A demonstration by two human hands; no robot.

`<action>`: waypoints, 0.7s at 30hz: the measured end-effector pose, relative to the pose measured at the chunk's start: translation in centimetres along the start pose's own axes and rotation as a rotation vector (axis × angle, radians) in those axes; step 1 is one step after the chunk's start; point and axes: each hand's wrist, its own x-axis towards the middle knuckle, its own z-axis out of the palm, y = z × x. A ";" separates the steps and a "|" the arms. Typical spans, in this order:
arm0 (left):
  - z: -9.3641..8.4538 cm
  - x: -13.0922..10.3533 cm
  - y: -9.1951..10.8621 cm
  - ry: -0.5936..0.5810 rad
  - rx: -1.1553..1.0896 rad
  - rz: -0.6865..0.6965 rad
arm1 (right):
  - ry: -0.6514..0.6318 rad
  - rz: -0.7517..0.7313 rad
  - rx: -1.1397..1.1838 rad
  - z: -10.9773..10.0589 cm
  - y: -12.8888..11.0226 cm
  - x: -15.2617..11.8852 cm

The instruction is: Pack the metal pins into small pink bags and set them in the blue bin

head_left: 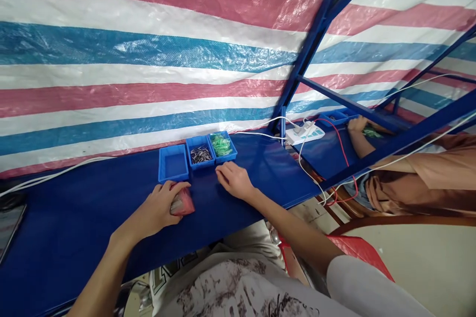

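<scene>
My left hand (158, 208) is wrapped round a small red block-like thing (186, 201) with a greyish, clear-looking side; its exact kind does not show. It is at the tabletop, just in front of a blue plastic bin (173, 162) with a bare bottom. My right hand (235, 180) lies palm down with curled fingers, close to the front of the other bins. Anything under those fingers is hidden. The middle bin holds many thin metal pieces (201, 154), like screws or nails. Green plastic packets (221, 145) fill the right bin.
The blue table (100, 198) runs along a striped plastic sheet (148, 49). A dark flat device (10, 225) lies at far left. A blue metal frame (303, 64), a white power strip (305, 132) and loose cables stand at right. Beyond them, a co-worker's hand (357, 125) is near another blue bin.
</scene>
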 end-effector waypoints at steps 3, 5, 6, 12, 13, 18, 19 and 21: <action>-0.1 0.2 0.1 -0.003 0.033 -0.013 | 0.101 -0.034 -0.158 -0.4 2.3 1.2; 0.0 0.3 0.1 -0.004 0.066 -0.019 | 0.147 -0.036 -0.209 -0.4 3.4 1.7; 0.0 0.3 0.1 -0.006 0.083 -0.023 | 0.156 -0.033 -0.218 -0.3 3.8 1.9; 0.4 0.2 0.2 -0.002 0.114 -0.026 | 0.148 -0.046 -0.243 0.4 4.1 2.1; 0.4 0.2 0.3 0.001 0.112 -0.028 | 0.139 -0.046 -0.251 0.5 4.1 2.2; 0.5 0.2 0.8 -0.006 0.116 -0.075 | 0.139 -0.046 -0.297 0.5 3.9 2.2; 0.6 0.2 0.8 -0.006 0.110 -0.078 | 0.144 -0.046 -0.304 0.5 3.9 2.1; 0.6 0.3 0.7 -0.006 0.088 -0.060 | 0.161 -0.044 -0.322 0.5 3.8 2.1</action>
